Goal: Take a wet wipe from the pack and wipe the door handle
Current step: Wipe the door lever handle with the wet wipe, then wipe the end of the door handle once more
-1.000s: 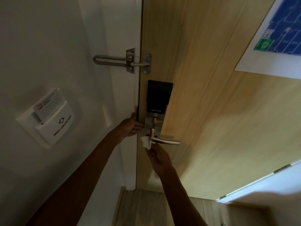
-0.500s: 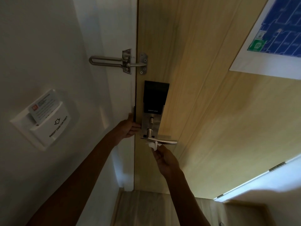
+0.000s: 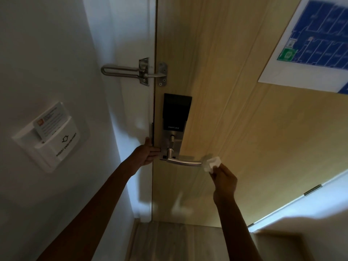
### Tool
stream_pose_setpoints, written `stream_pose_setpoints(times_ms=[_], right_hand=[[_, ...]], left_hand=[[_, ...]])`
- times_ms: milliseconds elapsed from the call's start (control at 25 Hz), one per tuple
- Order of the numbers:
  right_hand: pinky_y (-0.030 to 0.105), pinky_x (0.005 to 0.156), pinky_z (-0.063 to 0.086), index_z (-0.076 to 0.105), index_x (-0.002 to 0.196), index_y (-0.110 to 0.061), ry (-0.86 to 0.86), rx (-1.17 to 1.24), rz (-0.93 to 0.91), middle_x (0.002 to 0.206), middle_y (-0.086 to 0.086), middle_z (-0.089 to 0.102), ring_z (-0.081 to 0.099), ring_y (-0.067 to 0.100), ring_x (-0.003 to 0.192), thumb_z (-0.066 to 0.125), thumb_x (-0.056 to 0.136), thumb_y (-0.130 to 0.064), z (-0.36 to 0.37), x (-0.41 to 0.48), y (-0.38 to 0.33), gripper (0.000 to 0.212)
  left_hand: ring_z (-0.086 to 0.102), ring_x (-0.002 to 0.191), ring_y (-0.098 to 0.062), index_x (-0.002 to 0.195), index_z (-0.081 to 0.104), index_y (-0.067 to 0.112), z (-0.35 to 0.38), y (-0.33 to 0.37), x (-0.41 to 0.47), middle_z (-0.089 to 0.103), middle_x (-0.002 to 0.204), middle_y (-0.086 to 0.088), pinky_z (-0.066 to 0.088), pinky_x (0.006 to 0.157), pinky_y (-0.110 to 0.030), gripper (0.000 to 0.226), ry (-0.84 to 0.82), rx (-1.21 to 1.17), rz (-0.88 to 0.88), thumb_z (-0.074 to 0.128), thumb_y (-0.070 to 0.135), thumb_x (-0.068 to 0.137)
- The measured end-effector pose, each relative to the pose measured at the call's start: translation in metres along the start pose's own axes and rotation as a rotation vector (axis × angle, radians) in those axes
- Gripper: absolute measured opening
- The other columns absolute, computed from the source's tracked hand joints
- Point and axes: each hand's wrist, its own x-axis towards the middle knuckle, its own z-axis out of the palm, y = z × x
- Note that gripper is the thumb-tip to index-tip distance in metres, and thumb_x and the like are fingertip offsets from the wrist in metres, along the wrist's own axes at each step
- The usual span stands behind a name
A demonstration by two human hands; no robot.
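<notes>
Floor plan poster (image 3: 312, 44) cut off at right edge — card holder (image 3: 50, 136) lettering blurred.

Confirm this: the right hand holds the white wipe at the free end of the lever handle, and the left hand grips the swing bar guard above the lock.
Not quite. In the head view the left hand rests flat by the door edge beside the lock plate, well below the swing bar guard. The right hand does hold the wipe at the lever handle's free end.

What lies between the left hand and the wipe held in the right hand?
In the head view, the lock plate and the lever handle lie between the left hand and the wipe; the wipe sits at the lever's free end.
</notes>
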Motion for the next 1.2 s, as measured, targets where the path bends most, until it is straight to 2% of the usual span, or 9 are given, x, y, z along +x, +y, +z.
stream_pose_setpoints(times_ms=[160, 360, 520, 600, 720, 920, 1000, 1080, 1200], right_hand=[[0.032, 0.077, 0.056, 0.072, 0.110, -0.015, -0.100, -0.391, -0.189, 0.098, 0.000, 0.074, 0.069, 0.017, 0.092, 0.068, 0.085, -0.010, 0.009, -0.012, 0.010, 0.025], [0.034, 0.080, 0.057, 0.073, 0.108, -0.016, -0.160, -0.434, -0.223, 0.101, 0.000, 0.074, 0.069, 0.016, 0.093, 0.066, 0.086, -0.007, -0.002, -0.017, -0.002, 0.025], [0.012, 0.065, 0.048, 0.073, 0.109, -0.015, -0.060, -0.663, -0.489, 0.088, -0.004, 0.072, 0.065, 0.002, 0.074, 0.063, 0.090, -0.011, 0.008, -0.019, -0.009, 0.022], [0.012, 0.065, 0.050, 0.072, 0.110, -0.015, -0.180, -0.956, -0.772, 0.090, 0.002, 0.074, 0.065, 0.005, 0.070, 0.060, 0.091, -0.009, 0.021, -0.015, -0.005, 0.023], [0.029, 0.084, 0.051, 0.067, 0.117, -0.016, -0.384, -1.341, -0.940, 0.108, 0.008, 0.071, 0.064, 0.020, 0.096, 0.057, 0.086, 0.002, 0.042, -0.016, 0.011, 0.037], [0.020, 0.080, 0.045, 0.073, 0.108, -0.016, -0.670, -1.185, -0.928, 0.105, 0.009, 0.074, 0.067, 0.021, 0.095, 0.058, 0.089, -0.004, 0.031, -0.031, -0.007, 0.027], [0.017, 0.076, 0.046, 0.076, 0.104, -0.019, -0.637, -1.110, -0.876, 0.102, 0.004, 0.075, 0.070, 0.017, 0.090, 0.056, 0.089, -0.013, -0.004, -0.026, -0.021, 0.025], [0.019, 0.074, 0.050, 0.077, 0.100, -0.020, -0.541, -1.063, -0.809, 0.095, -0.002, 0.076, 0.070, 0.010, 0.085, 0.050, 0.086, -0.025, -0.052, -0.017, -0.032, 0.030], [0.016, 0.065, 0.049, 0.078, 0.089, -0.023, -0.377, -1.005, -0.663, 0.083, -0.009, 0.076, 0.067, -0.001, 0.071, 0.058, 0.089, -0.034, -0.138, -0.017, -0.048, 0.022]], left_hand=[[0.046, 0.135, -0.028, 0.134, 0.052, 0.002, 0.004, 0.000, -0.003, 0.050, 0.143, -0.016, 0.034, 0.110, -0.034, 0.072, -0.002, 0.003, 0.001, 0.013, 0.053, 0.099], [0.046, 0.135, -0.026, 0.133, 0.053, 0.003, 0.006, -0.006, -0.006, 0.050, 0.144, -0.015, 0.033, 0.112, -0.035, 0.070, 0.018, -0.006, 0.019, 0.014, 0.052, 0.100], [0.041, 0.139, -0.026, 0.136, 0.049, 0.002, 0.012, -0.006, -0.018, 0.045, 0.147, -0.015, 0.029, 0.115, -0.036, 0.068, 0.012, -0.001, 0.016, 0.013, 0.048, 0.101], [0.039, 0.139, -0.026, 0.136, 0.048, 0.001, 0.014, -0.006, -0.026, 0.044, 0.148, -0.016, 0.029, 0.115, -0.036, 0.068, 0.028, 0.011, 0.028, 0.013, 0.047, 0.101], [0.041, 0.138, -0.027, 0.136, 0.049, -0.001, 0.016, -0.003, -0.037, 0.046, 0.147, -0.017, 0.030, 0.115, -0.035, 0.069, 0.066, 0.035, 0.051, 0.013, 0.046, 0.102], [0.033, 0.143, -0.027, 0.141, 0.040, -0.004, 0.035, -0.005, -0.065, 0.039, 0.151, -0.017, 0.023, 0.117, -0.035, 0.068, 0.050, 0.004, 0.001, 0.010, 0.043, 0.103], [0.045, 0.134, -0.022, 0.136, 0.046, 0.000, 0.047, -0.012, -0.071, 0.050, 0.141, -0.012, 0.034, 0.110, -0.026, 0.065, 0.022, -0.030, -0.014, 0.012, 0.044, 0.102], [0.055, 0.098, -0.009, 0.125, 0.050, 0.007, 0.068, -0.027, -0.080, 0.057, 0.106, -0.005, 0.047, 0.077, -0.009, 0.055, -0.047, -0.055, -0.034, 0.012, 0.040, 0.103], [0.049, 0.068, -0.006, 0.093, 0.057, 0.014, 0.126, -0.058, -0.093, 0.053, 0.081, 0.000, 0.042, 0.056, -0.012, 0.050, -0.070, 0.160, -0.040, 0.020, 0.046, 0.102]])
